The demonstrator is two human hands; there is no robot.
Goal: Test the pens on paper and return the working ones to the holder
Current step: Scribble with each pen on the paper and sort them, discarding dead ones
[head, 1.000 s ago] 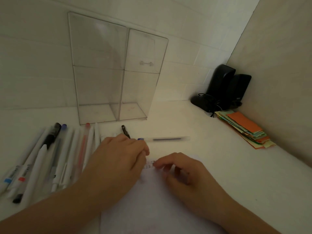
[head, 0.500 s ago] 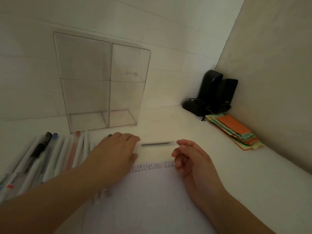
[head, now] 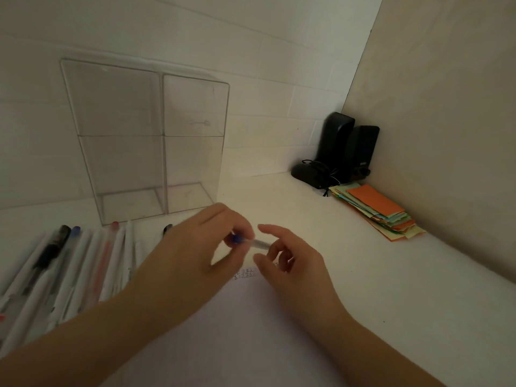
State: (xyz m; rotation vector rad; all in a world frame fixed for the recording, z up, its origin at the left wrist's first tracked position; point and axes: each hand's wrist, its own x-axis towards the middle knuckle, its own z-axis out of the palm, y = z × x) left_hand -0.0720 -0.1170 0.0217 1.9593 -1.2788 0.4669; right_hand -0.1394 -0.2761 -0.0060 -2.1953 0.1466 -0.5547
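Note:
Both hands hold a clear pen (head: 258,243) with a blue end just above the top edge of the white paper (head: 237,331). My left hand (head: 192,255) pinches the blue end between thumb and fingers. My right hand (head: 290,263) grips the clear barrel at the other end. A row of several pens (head: 69,263) lies on the desk to the left, white, black, blue and red among them. The clear acrylic holder (head: 145,141), with two compartments, stands against the wall behind the hands.
Two black speakers (head: 343,152) with a cable sit in the back right corner. A stack of coloured paper slips (head: 379,213), orange on top, lies beside the right wall. One dark pen tip (head: 167,229) pokes out behind my left hand.
The clear pen lay on the desk beyond the paper; now both hands have lifted it, left on the blue end, right on the barrel. The camera view shifted slightly.

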